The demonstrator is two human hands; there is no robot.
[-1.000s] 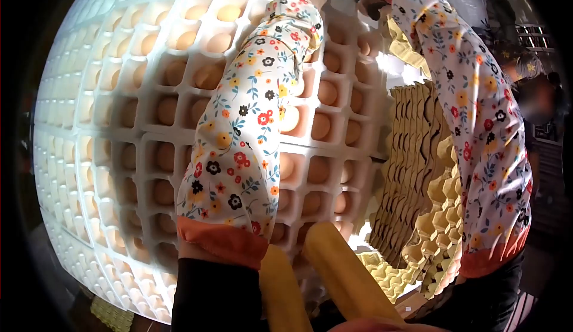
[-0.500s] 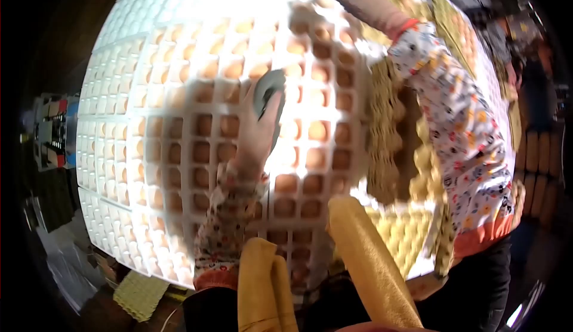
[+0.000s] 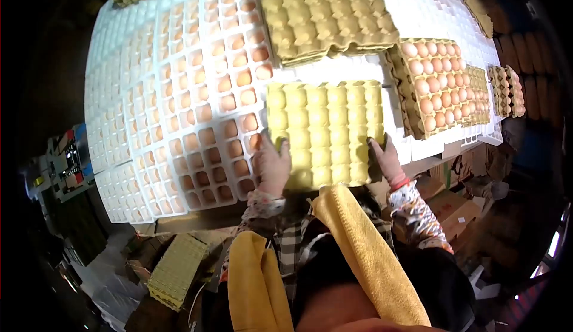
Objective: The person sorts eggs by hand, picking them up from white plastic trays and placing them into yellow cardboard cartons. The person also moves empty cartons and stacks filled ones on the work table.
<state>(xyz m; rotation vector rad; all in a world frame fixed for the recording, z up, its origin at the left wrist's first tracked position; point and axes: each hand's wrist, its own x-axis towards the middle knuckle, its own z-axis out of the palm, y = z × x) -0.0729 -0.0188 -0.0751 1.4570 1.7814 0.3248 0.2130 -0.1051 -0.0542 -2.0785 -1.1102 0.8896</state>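
Observation:
A yellow molded-pulp egg tray (image 3: 325, 132) lies at the near side of the table, its rounded bumps facing up. My left hand (image 3: 276, 168) grips its left edge, and the fingertips look dark. On the opposite edge, my right hand (image 3: 389, 162) holds the same tray with dark-tipped fingers. Whether more trays lie beneath it is hidden. Left of the tray, brown eggs (image 3: 243, 168) sit in a white plastic egg tray (image 3: 224, 153), close beside my left hand.
A stack of pulp trays (image 3: 325, 10) stands beyond. To the right, a pulp tray holds brown eggs (image 3: 440, 84). More white trays cover the left. Below the table are a bundle of pulp trays (image 3: 176, 272) and cardboard boxes (image 3: 450, 209). A yellow cloth (image 3: 370, 254) hangs across my chest.
The view has shifted. My left hand has left the white-tray eggs, and my right hand has come back from the far side; both now hold the yellow egg tray.

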